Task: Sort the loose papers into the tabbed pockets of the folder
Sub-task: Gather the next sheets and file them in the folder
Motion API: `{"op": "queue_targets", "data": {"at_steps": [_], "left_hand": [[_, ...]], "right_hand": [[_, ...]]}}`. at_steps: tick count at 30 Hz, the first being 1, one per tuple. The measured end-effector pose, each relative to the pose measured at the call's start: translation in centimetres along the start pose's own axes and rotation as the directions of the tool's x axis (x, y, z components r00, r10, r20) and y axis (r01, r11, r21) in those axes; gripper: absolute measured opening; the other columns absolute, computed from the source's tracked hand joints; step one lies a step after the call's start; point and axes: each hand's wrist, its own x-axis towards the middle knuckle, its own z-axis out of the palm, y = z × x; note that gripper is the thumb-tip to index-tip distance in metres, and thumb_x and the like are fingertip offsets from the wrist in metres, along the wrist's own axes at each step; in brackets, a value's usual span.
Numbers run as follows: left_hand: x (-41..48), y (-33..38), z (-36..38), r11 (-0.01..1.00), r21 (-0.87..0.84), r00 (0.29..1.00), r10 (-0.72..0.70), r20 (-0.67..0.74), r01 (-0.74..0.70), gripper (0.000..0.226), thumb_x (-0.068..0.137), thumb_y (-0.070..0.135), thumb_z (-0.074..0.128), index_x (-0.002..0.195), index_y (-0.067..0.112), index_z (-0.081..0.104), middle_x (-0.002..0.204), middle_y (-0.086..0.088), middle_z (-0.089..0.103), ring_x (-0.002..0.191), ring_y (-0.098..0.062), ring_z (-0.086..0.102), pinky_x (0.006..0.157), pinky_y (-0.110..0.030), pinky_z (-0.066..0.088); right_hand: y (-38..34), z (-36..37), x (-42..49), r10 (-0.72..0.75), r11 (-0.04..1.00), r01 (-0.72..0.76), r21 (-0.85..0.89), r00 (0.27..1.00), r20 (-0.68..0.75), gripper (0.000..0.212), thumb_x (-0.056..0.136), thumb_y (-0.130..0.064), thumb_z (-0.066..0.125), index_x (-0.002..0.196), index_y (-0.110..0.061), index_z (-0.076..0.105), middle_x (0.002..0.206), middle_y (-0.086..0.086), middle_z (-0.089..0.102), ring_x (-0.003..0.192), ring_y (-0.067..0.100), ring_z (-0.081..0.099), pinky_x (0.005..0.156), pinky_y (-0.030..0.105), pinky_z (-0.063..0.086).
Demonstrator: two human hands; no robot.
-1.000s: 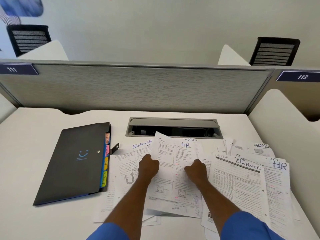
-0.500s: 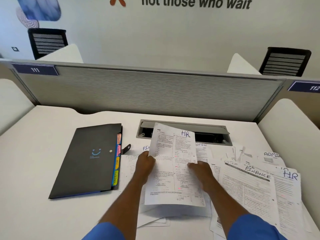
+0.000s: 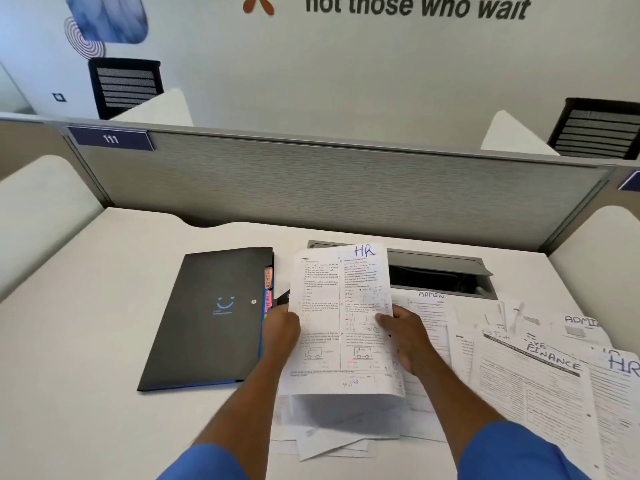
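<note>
A printed sheet marked HR (image 3: pixel 332 317) is lifted off the desk and held upright between both hands. My left hand (image 3: pixel 282 329) grips its left edge and my right hand (image 3: pixel 403 332) grips its right edge. The black folder (image 3: pixel 211 320) lies shut on the desk to the left, with coloured tabs (image 3: pixel 268 289) along its right edge, just behind my left hand. Loose papers marked ADMIN (image 3: pixel 431 306), FINANCE (image 3: pixel 540 375) and HR (image 3: pixel 623 368) are spread over the right half of the desk. More sheets (image 3: pixel 329 431) lie under the held one.
A grey cable hatch (image 3: pixel 440 271) stands open in the desk behind the papers. A grey partition (image 3: pixel 329 188) closes the back, white side dividers (image 3: pixel 595 258) flank the desk. Bare white desk (image 3: pixel 86 341) lies left of the folder.
Both hands have lifted the HR sheet off the pile and brought it left, toward the folder's tabbed edge. The camera has tilted up and shifted.
</note>
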Motion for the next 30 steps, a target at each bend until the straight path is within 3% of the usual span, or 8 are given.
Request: {"op": "queue_targets", "data": {"at_steps": [3, 5, 7, 11, 15, 24, 30], "left_hand": [[0.6, -1.1, -1.0, 0.998, 0.059, 1.000, 0.018, 0.006, -0.018, 0.028, 0.083, -0.003, 0.039, 0.084, 0.007, 0.065, 0.091, -0.008, 0.066, 0.084, -0.027, 0.056, 0.072, -0.031, 0.047], [1.0, -1.7, -1.7, 0.994, 0.106, 0.999, 0.037, -0.022, -0.034, 0.037, 0.083, -0.002, 0.043, 0.106, 0.010, 0.069, 0.107, -0.008, 0.068, 0.090, -0.026, 0.060, 0.073, -0.027, 0.044], [1.6, -2.1, -2.6, 0.988, 0.150, 0.996, 0.058, -0.068, -0.047, 0.041, 0.083, -0.001, 0.046, 0.115, 0.012, 0.068, 0.114, -0.009, 0.066, 0.095, -0.028, 0.062, 0.073, -0.027, 0.046], [2.6, -2.6, -3.5, 0.907, 0.414, 0.989, 0.128, -0.081, -0.084, 0.028, 0.091, 0.007, 0.045, 0.115, 0.008, 0.060, 0.118, -0.012, 0.054, 0.105, -0.029, 0.055, 0.085, -0.039, 0.050], [3.6, -3.2, -3.7, 0.812, 0.575, 0.986, 0.158, -0.056, -0.097, 0.027, 0.096, 0.014, 0.045, 0.120, 0.007, 0.055, 0.120, -0.010, 0.050, 0.112, -0.025, 0.049, 0.085, -0.036, 0.051], [6.8, -4.7, -3.6, 0.698, 0.700, 0.978, 0.210, -0.002, -0.148, 0.038, 0.094, 0.040, 0.051, 0.117, 0.010, 0.055, 0.116, -0.008, 0.055, 0.112, -0.023, 0.053, 0.078, -0.037, 0.051], [7.9, -5.0, -3.5, 0.690, 0.707, 0.972, 0.233, -0.015, -0.154, 0.034, 0.094, 0.040, 0.053, 0.111, 0.011, 0.059, 0.111, -0.008, 0.058, 0.104, -0.024, 0.057, 0.073, -0.036, 0.051]], "right_hand": [[-0.2, 1.3, 0.3, -0.014, 1.000, 0.014, 0.002, 1.000, 0.002, 0.020, 0.091, -0.004, 0.064, 0.105, -0.014, 0.074, 0.098, 0.007, 0.079, 0.087, 0.028, 0.076, 0.076, 0.045, 0.061], [-0.3, 2.1, 0.5, -0.026, 1.000, 0.026, -0.017, 1.000, -0.001, 0.020, 0.091, -0.004, 0.064, 0.107, -0.012, 0.073, 0.099, 0.009, 0.078, 0.089, 0.031, 0.076, 0.080, 0.048, 0.061], [-0.4, 2.8, 0.9, -0.041, 0.998, 0.040, -0.045, 0.999, -0.007, 0.020, 0.092, -0.005, 0.064, 0.108, -0.011, 0.073, 0.101, 0.010, 0.078, 0.091, 0.032, 0.075, 0.084, 0.052, 0.060], [-0.3, 3.9, 1.6, -0.068, 0.994, 0.064, -0.088, 0.996, -0.049, 0.019, 0.092, -0.007, 0.063, 0.104, -0.013, 0.075, 0.095, 0.005, 0.079, 0.084, 0.027, 0.076, 0.076, 0.045, 0.062], [0.4, 4.7, 2.2, -0.071, 0.993, 0.064, -0.096, 0.995, -0.067, 0.019, 0.091, -0.008, 0.063, 0.099, -0.019, 0.076, 0.090, 0.001, 0.079, 0.078, 0.023, 0.077, 0.067, 0.037, 0.062], [1.1, 5.1, 4.2, -0.070, 0.994, 0.063, -0.089, 0.994, -0.083, 0.018, 0.091, -0.006, 0.063, 0.101, -0.015, 0.075, 0.092, 0.004, 0.079, 0.080, 0.027, 0.077, 0.073, 0.046, 0.063], [1.6, 5.2, 4.8, -0.064, 0.994, 0.058, -0.092, 0.996, -0.065, 0.019, 0.091, -0.007, 0.063, 0.099, -0.018, 0.076, 0.093, 0.004, 0.079, 0.082, 0.028, 0.077, 0.077, 0.050, 0.062]]}}
